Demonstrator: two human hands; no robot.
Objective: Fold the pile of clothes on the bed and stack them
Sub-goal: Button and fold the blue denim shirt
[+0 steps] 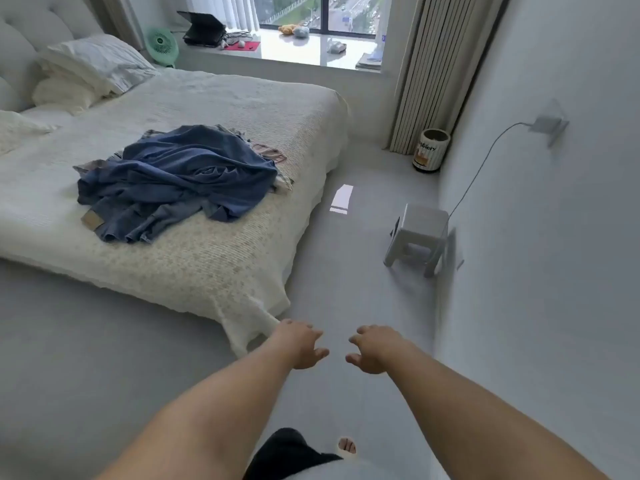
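A loose pile of clothes (176,180), mostly dark blue fabric with some brownish and striped pieces under it, lies crumpled on the white bed (221,261). My left hand (299,344) and my right hand (372,348) hang side by side over the grey floor, just off the bed's near corner. Both hold nothing, and their fingers are loosely curled. The pile is well beyond them, up and to the left.
Pillows (90,69) sit at the head of the bed. A small white stool (419,233) stands by the right wall, with a cable running up to a socket. A round bin (431,150) stands by the curtain. The window sill holds a laptop, a green fan (162,46) and small items.
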